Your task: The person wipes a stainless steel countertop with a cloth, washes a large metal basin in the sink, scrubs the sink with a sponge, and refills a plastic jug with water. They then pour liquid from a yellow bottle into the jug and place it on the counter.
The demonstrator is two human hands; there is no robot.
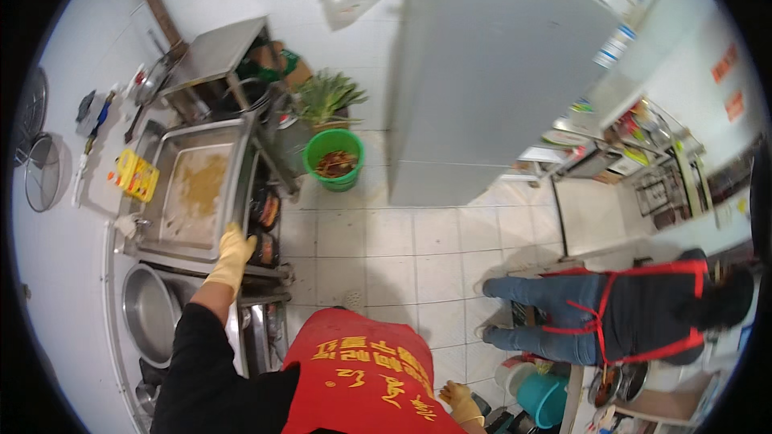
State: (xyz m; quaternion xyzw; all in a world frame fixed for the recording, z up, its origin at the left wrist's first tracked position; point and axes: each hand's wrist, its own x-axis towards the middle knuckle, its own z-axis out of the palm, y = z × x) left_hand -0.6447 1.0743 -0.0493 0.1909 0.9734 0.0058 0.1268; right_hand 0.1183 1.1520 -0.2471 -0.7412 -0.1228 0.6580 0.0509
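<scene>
My left hand (233, 248), in a pale yellow rubber glove, grips the front rim of a stainless-steel sink (154, 217) near its corner. Shallow brownish water (202, 184) lies on the basin floor. On the sink's back ledge stands a yellow bottle (137, 176) with a printed label, close to the tap (140, 223). My right hand (459, 401), gloved the same way, hangs low at my side with fingers slightly apart and nothing visible in it. A red apron (362, 367) with yellow writing covers my front.
A green bucket (335, 184) with scraps stands beyond the sink, before leafy greens (329, 96). A tall grey cabinet (476, 84) rises ahead. To the right a co-worker (645, 307) stands near a teal bucket (543, 398). A large metal bowl (148, 313) sits left.
</scene>
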